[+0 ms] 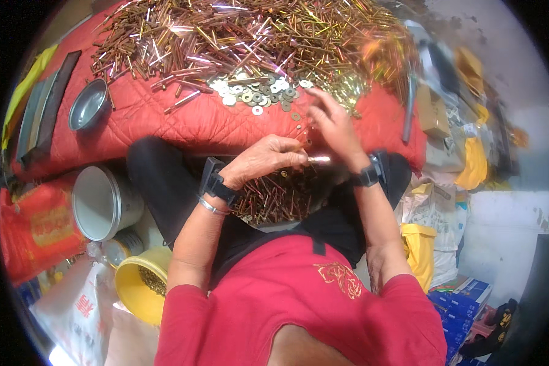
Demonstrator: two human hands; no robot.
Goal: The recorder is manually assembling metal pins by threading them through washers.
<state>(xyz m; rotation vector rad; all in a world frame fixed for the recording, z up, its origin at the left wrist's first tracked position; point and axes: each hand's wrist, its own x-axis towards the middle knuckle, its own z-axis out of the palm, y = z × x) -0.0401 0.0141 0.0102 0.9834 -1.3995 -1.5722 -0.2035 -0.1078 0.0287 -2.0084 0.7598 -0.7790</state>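
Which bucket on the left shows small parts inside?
The yellow bucket, the lower one: small brass-coloured parts show in it, while the grey bucket above shows none.

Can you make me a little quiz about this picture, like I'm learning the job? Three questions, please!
1. True or false: the metal bowl is to the left of the washers.
2. Which hand pinches the shiny metal piece?
3. Fill in the colour: the washers lie on a ____ quilted cover.

Key: 1. True. 2. The left hand. 3. Red.
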